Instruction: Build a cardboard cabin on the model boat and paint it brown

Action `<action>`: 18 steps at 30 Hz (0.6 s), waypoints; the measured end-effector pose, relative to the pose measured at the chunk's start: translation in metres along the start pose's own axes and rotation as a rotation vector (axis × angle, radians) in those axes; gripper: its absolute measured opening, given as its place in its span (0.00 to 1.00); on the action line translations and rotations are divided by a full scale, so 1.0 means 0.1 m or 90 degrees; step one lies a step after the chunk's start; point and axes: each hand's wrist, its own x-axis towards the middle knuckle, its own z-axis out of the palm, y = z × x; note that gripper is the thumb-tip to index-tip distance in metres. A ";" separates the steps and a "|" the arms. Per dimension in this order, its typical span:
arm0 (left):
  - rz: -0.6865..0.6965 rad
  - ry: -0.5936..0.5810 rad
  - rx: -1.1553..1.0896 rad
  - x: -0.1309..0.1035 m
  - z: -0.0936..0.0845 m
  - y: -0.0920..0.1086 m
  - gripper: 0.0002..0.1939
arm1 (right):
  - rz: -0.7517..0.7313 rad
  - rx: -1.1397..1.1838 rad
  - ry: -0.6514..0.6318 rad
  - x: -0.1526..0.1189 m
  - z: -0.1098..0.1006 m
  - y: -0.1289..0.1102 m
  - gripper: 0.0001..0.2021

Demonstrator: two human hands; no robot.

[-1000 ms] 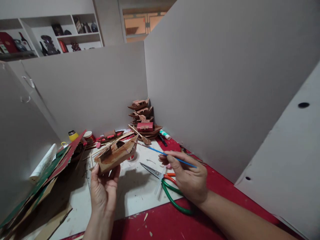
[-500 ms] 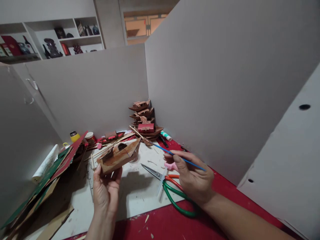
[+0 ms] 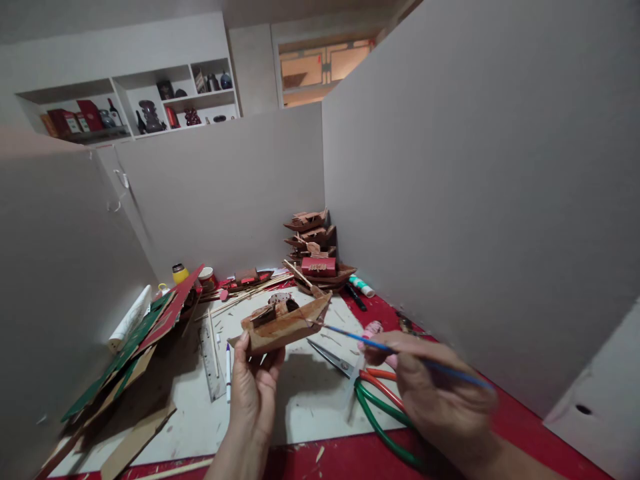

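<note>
My left hand point(image 3: 257, 387) grips a small brown model boat point(image 3: 285, 328) from below, holding it raised above the white work board. The boat's pointed end faces right and tilts slightly up. Between the fingers of my right hand point(image 3: 435, 380) is a thin blue paintbrush point(image 3: 360, 338), its tip at or very near the boat's side by the pointed end; contact cannot be made out. Under my right hand lie scissors point(image 3: 373, 427) with green and orange handles, beside a pink object point(image 3: 370, 333) and a translucent stick point(image 3: 354, 390).
Stacked model boats point(image 3: 315, 260) stand in the back corner. Cardboard sheets point(image 3: 125, 360) lean at left by a metal ruler point(image 3: 207, 363) and a white marker point(image 3: 229, 373). Thin wooden sticks point(image 3: 255, 290) lie at the back. Grey partitions point(image 3: 235, 193) enclose the red table.
The view has shifted, so the surroundings sit further right and lower. My right hand has brought the paintbrush down from above the boat's pointed end to its side.
</note>
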 end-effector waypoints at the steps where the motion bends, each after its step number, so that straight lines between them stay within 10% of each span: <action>1: 0.002 0.001 -0.001 0.00 0.00 0.00 0.10 | -0.052 -0.012 -0.053 -0.03 0.01 -0.01 0.13; 8: 0.006 0.025 0.000 0.00 0.01 0.01 0.06 | -0.137 0.079 -0.273 -0.02 0.25 -0.10 0.24; 18: 0.017 0.030 -0.053 0.02 0.05 0.12 0.08 | -0.056 -0.022 -0.162 -0.08 0.13 0.06 0.24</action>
